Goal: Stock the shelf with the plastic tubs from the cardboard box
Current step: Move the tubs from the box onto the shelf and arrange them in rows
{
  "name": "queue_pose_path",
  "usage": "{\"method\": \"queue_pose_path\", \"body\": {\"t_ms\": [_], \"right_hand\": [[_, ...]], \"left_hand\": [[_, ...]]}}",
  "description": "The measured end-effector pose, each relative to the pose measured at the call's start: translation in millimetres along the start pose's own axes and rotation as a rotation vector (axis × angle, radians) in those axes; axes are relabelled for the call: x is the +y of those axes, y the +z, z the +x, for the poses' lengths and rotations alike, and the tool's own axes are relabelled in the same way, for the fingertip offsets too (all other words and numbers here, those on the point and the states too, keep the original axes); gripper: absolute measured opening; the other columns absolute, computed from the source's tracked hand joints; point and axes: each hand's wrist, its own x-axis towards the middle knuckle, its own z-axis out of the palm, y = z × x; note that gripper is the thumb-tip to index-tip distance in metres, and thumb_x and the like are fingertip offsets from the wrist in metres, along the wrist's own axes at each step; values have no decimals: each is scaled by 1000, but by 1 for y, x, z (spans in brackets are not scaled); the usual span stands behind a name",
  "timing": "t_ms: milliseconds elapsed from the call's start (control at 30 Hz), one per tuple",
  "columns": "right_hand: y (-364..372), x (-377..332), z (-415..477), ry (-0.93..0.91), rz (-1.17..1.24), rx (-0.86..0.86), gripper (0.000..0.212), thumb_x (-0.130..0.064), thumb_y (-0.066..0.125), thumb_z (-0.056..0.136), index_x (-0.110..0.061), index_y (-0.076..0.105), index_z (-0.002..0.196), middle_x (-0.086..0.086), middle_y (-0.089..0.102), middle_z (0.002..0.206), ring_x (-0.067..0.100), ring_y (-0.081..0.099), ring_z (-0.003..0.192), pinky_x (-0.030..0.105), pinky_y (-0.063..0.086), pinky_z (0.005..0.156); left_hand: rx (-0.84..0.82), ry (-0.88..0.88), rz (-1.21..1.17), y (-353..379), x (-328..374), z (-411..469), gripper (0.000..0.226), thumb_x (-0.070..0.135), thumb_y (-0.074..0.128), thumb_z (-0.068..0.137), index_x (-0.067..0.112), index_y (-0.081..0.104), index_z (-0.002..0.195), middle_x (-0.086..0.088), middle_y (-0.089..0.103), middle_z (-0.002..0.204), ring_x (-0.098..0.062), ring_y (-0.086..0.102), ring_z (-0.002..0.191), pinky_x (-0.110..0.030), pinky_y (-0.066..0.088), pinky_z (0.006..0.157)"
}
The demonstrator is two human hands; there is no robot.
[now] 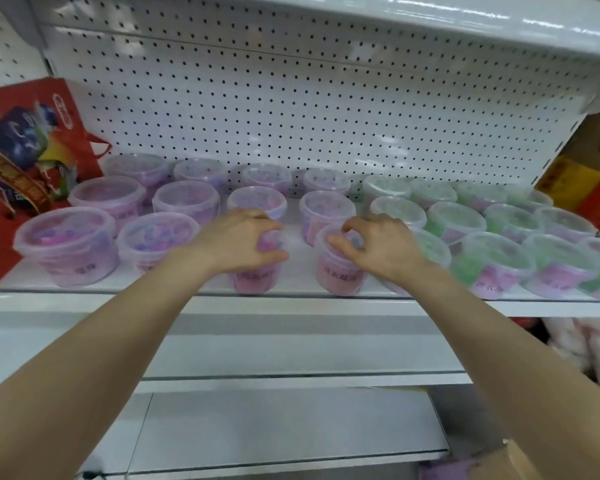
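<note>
Hands sit on two small clear plastic tubs at the front edge of the white metal shelf (pixel 174 289): the left hand (pixel 238 242) is curled over the lid of a pink-filled round tub (pixel 255 277), fingers bent down its far side and thumb along the near wall, and the right hand (pixel 383 245) cups the lid of a second pink-filled tub (pixel 340 275), fingertips hooked on the rim and thumb pointing inward. Both grips come from above, which looks suited to setting each tub flat and nudging it into line with the rows behind. Those rows are sorted by colour: purple and pink tubs (pixel 184 202) stand to the left and centre, while green-filled tubs (pixel 456 218) crowd the right, so the two tubs in hand seem to be closing out the front of the pink section, beside the green. Gaps between the two held tubs suggest a little room is left. A red printed carrier bag (pixel 25 150) leans at the shelf's left end. Behind everything runs a white perforated back panel (pixel 291 98), with another white shelf above and lower shelves beneath. A corner of the brown cardboard box (pixel 520 459) shows at bottom right, with something purple beside it, too blurred to identify.
</note>
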Motion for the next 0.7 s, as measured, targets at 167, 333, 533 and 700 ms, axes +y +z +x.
{"method": "queue_pose_path", "body": {"t_ms": [167, 333, 533, 700], "right_hand": [[2, -6, -13, -57, 61, -129, 62, -71, 42, 75, -28, 59, 116, 2, 65, 111, 30, 60, 101, 35, 49, 79], [-2, -12, -18, -145, 297, -166, 49, -37, 66, 81, -23, 56, 126, -2, 59, 127, 23, 53, 115, 31, 43, 95], [-5, -1, -16, -198, 371, -219, 51, -33, 65, 80, -24, 54, 129, -3, 58, 130, 22, 50, 118, 29, 37, 100], [-10, 41, -2, -106, 611, -224, 39, -30, 58, 91, -36, 54, 129, -19, 51, 138, 3, 45, 125, 25, 37, 104]], "left_hand": [[9, 5, -45, 1, -2, -10, 62, 62, 43, 74, 33, 55, 127, 5, 54, 134, -24, 48, 123, -31, 34, 105], [-25, 7, -49, -3, -1, -14, 48, 53, 54, 85, 35, 52, 130, 7, 50, 137, -23, 46, 123, -32, 35, 104], [-4, -59, -23, -5, 2, -2, 37, 58, 46, 85, 37, 63, 110, 5, 59, 119, -22, 54, 111, -37, 46, 92], [124, -42, 50, -7, 23, 38, 29, 48, 49, 90, 24, 64, 90, 4, 61, 104, -20, 56, 102, -28, 42, 78]]}}
